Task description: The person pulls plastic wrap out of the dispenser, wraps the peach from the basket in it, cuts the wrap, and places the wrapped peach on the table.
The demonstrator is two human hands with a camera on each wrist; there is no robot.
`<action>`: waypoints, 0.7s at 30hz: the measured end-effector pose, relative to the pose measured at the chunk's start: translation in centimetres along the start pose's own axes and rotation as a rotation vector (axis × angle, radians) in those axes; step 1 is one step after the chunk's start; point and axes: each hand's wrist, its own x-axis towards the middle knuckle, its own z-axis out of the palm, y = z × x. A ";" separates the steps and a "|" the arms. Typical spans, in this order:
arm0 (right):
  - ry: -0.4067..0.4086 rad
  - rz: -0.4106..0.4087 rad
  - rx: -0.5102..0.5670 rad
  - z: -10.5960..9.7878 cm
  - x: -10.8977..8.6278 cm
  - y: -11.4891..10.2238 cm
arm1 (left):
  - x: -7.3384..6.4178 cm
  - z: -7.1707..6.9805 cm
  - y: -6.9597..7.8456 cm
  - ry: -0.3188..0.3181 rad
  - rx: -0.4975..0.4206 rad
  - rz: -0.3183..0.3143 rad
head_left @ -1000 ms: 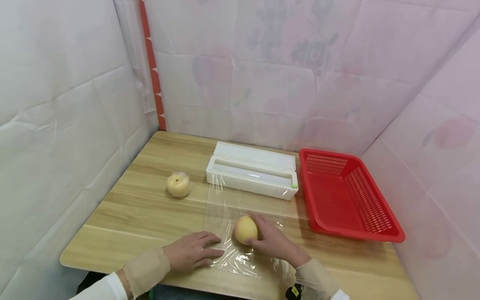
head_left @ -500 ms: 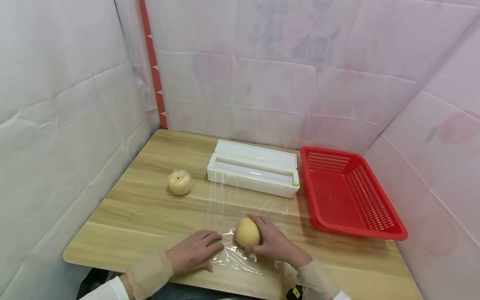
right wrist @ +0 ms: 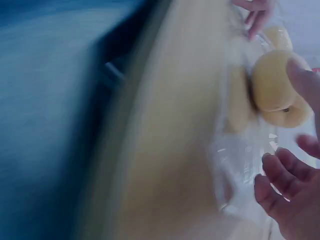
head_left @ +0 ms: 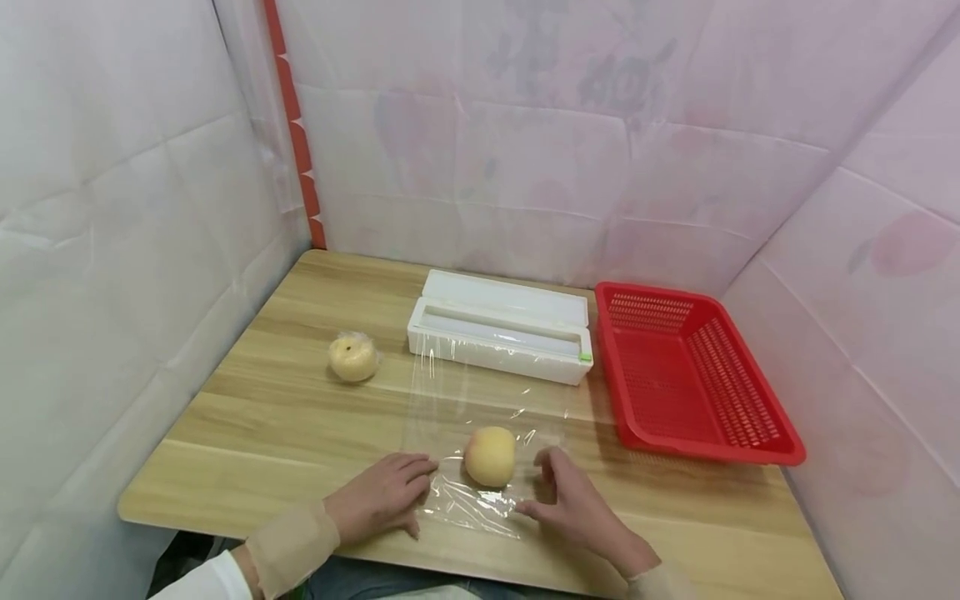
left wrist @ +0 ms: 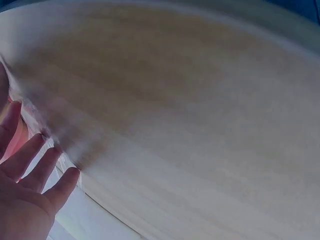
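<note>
A yellow peach [head_left: 490, 457] with a reddish blush sits on a sheet of clear cling film [head_left: 472, 512] spread on the table. My left hand [head_left: 381, 498] lies at the film's left edge, its fingers fairly straight; they also look extended in the left wrist view. To the right of the peach is my right hand [head_left: 581, 508], apart from the fruit, with thumb and fingers spread and nothing held. The right wrist view shows that gap beside the peach [right wrist: 272, 80]. The film runs back to a white dispenser box [head_left: 498, 354], lid raised, with a roll inside.
A second peach [head_left: 353, 358], wrapped in film, stands at the left on the wooden table [head_left: 255, 450]. A red plastic basket [head_left: 632, 425] is at the right. White sheeting [head_left: 525, 192] walls in the back and both sides. The table's front edge is close to my body.
My right hand has let go of the peach and drawn back to the right. The peach stays on the film. My left hand stays about where it was.
</note>
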 end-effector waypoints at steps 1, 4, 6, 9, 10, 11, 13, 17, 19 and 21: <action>-0.026 -0.015 -0.012 0.0 -0.5 0.2 | 0.0 0.0 -0.1 0.012 0.000 0.007; -0.106 -0.083 -0.075 0.2 -1.9 0.7 | -0.1 0.0 -0.2 0.054 0.007 0.031; -0.123 -0.128 -0.126 0.3 -2.4 0.9 | -0.1 0.0 -0.2 0.077 0.014 0.043; -0.099 -0.183 -0.205 0.6 -2.6 0.9 | 0.0 -0.3 0.0 0.060 -0.006 0.018; -0.077 -0.214 -0.228 0.7 -2.6 0.9 | 0.1 -0.4 0.1 0.046 -0.015 0.001; -0.054 -0.239 -0.250 0.8 -2.5 0.9 | 0.1 -0.6 0.2 0.019 -0.035 -0.025; -0.012 -0.280 -0.291 1.0 -2.4 1.0 | 0.3 -1.0 0.3 -0.032 -0.071 -0.079; 0.063 -0.334 -0.327 1.2 -2.4 1.1 | 0.6 -1.2 0.2 -0.089 -0.150 -0.136; 0.094 -0.339 -0.324 1.2 -2.4 1.2 | 0.7 -1.1 0.2 -0.076 -0.198 -0.159; 0.124 -0.341 -0.321 1.1 -2.5 1.1 | 0.7 -1.0 0.1 -0.045 -0.232 -0.179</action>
